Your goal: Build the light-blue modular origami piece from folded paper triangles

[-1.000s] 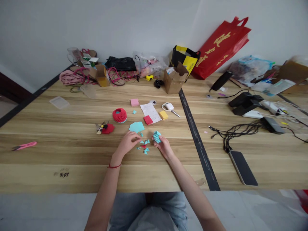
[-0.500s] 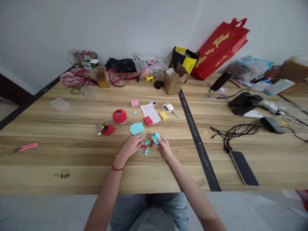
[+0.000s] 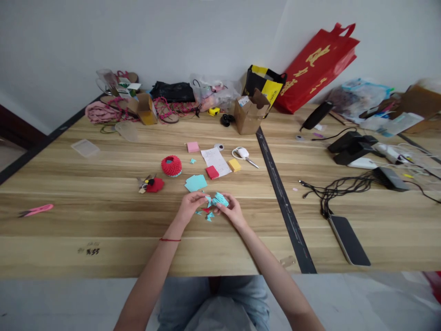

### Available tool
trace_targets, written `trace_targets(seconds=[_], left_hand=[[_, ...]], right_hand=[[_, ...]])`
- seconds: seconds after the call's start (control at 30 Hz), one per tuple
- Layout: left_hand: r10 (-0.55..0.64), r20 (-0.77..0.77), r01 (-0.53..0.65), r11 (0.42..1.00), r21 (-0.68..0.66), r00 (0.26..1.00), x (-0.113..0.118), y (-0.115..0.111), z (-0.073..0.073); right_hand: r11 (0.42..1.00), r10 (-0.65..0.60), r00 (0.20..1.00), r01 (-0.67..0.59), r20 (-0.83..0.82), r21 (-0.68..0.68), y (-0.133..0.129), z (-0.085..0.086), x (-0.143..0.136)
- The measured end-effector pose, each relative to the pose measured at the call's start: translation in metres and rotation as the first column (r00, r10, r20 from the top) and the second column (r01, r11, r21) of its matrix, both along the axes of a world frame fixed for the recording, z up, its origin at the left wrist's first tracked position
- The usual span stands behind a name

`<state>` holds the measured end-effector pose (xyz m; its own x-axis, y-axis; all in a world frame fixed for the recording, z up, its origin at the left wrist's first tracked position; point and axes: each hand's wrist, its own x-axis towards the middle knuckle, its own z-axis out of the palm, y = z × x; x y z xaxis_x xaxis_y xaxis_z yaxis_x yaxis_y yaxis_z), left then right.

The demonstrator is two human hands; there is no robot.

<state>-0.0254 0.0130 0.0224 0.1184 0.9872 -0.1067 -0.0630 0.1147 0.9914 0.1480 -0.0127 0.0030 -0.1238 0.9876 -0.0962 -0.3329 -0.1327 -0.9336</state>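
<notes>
My right hand (image 3: 233,211) is closed on a light-blue stack of folded paper pieces (image 3: 219,199), held just above the table. Close to its left side, my left hand (image 3: 191,204) pinches a small folded blue paper piece (image 3: 208,201). Below the hands lie several loose blue folded pieces (image 3: 210,216) and a red one (image 3: 206,209). Behind them is a spread of flat blue paper sheets (image 3: 196,183). A round red folded-paper body (image 3: 171,166) with a blue base sits further left, near a red item with a black and yellow top (image 3: 154,185).
A red sticky pad (image 3: 212,172) rests on a written sheet (image 3: 216,158), with yellow (image 3: 234,165) and pink pads (image 3: 193,146) nearby. Pink snips (image 3: 37,210) lie far left. Black cables (image 3: 339,187) and a dark-faced device (image 3: 349,240) are on the right; boxes and bags line the wall.
My left hand has lifted from the loose pieces with one blue piece between its fingertips. My right hand has turned the blue stack and shifted it slightly left, so the two are close together.
</notes>
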Motion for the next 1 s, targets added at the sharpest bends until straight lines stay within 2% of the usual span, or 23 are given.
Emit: trace_targets(seconds=[0.1,0.23,0.43,0.73,1.0], left_hand=[[0.044,0.061,-0.035,0.99,-0.14,0.997,0.003,0.001,-0.003],[0.014,0.08,0.007,0.968,-0.252,0.997,0.003,0.0,-0.002],[-0.061,0.083,0.081,0.964,-0.255,0.995,0.004,-0.002,0.003],[-0.052,0.044,0.061,0.965,-0.255,0.998,0.007,-0.002,0.008],[-0.068,-0.03,0.061,0.979,-0.195,0.997,0.004,-0.002,0.006]], right_hand=[[0.999,0.004,1.0,-0.005,0.025,0.032,-0.002,0.001,-0.001],[0.999,0.003,0.998,-0.005,0.055,0.039,-0.002,-0.001,0.0],[0.999,0.019,0.999,-0.02,0.047,0.03,-0.003,0.001,-0.001],[0.999,0.034,0.998,-0.036,0.057,0.028,-0.002,-0.002,0.0],[0.998,0.018,0.992,-0.025,0.124,0.051,-0.003,-0.004,0.001]])
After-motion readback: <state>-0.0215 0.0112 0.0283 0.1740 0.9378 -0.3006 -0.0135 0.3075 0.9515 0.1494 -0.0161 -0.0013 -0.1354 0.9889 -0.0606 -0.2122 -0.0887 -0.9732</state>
